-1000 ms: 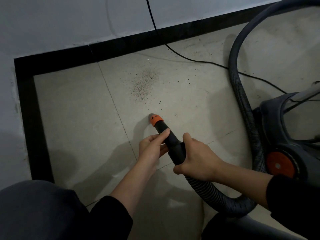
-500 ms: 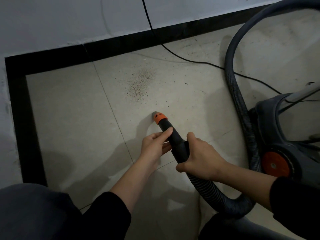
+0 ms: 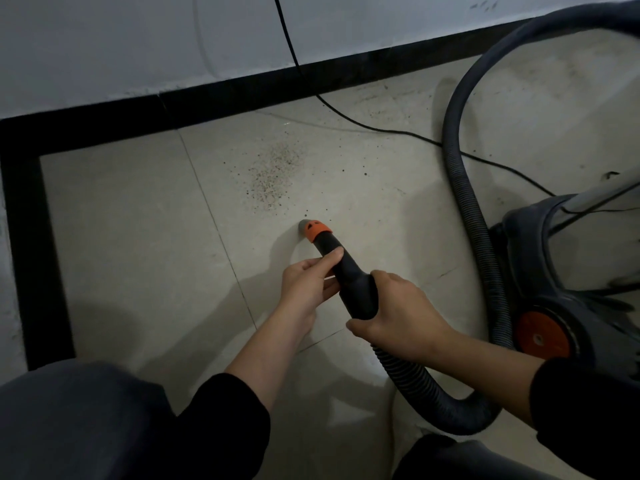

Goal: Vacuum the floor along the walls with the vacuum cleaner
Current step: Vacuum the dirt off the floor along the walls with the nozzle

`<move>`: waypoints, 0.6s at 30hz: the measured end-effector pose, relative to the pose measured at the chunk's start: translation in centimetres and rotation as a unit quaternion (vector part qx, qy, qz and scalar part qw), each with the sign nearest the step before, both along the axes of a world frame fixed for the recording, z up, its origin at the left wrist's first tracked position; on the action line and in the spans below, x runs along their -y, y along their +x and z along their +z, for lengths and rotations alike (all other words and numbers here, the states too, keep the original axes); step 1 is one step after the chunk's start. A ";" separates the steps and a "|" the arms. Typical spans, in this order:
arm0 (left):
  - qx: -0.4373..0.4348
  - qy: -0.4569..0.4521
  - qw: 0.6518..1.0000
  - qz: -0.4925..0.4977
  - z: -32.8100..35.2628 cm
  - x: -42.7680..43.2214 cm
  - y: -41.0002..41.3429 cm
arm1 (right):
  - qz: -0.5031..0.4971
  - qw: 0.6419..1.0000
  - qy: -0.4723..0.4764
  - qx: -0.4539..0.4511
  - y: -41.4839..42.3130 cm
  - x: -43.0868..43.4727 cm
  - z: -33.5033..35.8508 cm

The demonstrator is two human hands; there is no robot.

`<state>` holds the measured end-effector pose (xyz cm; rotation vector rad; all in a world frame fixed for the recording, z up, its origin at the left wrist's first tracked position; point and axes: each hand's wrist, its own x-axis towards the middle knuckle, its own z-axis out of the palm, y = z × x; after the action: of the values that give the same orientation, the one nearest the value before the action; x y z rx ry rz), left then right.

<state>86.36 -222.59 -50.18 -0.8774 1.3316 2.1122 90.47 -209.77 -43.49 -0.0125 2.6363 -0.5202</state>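
The nozzle [image 3: 346, 271] of a vacuum cleaner [image 3: 571, 271], a black tube ending in an orange collar [image 3: 318, 233] and a grey tip, points down at a pale tiled floor [image 3: 121, 220]. Its tip rests at or just above the tile, near the corner of a room. The person's right grip [image 3: 398, 313] is wrapped round the thick lower end of the nozzle, where the ribbed hose [image 3: 433, 393] begins. The left grip [image 3: 308, 282] pinches the tube higher up, just below the collar, thumb on top. Just beyond the tip lies a patch of fine dark grit [image 3: 273, 174], with loose specks scattered around it.

The hose loops under the right forearm, then arcs up and over to the dark canister at right, which stands on the floor with an orange wheel hub [image 3: 542, 336] showing. A thin black cord [image 3: 381, 129] runs down the white wall [image 3: 138, 46] and across the tiles towards the canister. Black skirting [image 3: 242, 88] edges both walls. Dark sleeves cover both forearms.
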 end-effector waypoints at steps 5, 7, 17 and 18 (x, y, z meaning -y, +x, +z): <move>0.001 0.000 1.000 0.000 0.0 -0.4 -1.4 | -0.007 1.000 0.003 -0.011 -1.1 -0.1 0.3; 0.000 0.001 1.000 -0.003 0.0 -0.3 -1.8 | -0.011 1.000 0.000 -0.012 -1.5 -0.1 0.2; -0.012 -0.004 1.000 0.004 0.2 -0.2 -3.2 | -0.015 1.000 -0.017 -0.017 -3.1 0.0 0.0; -0.012 -0.003 1.000 0.005 0.2 -0.1 -3.2 | -0.012 1.000 -0.020 -0.019 -3.2 0.0 0.0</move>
<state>83.16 -222.53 -49.96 -0.8659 1.3493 2.1347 87.27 -209.81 -43.48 -0.0026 2.6655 -0.5861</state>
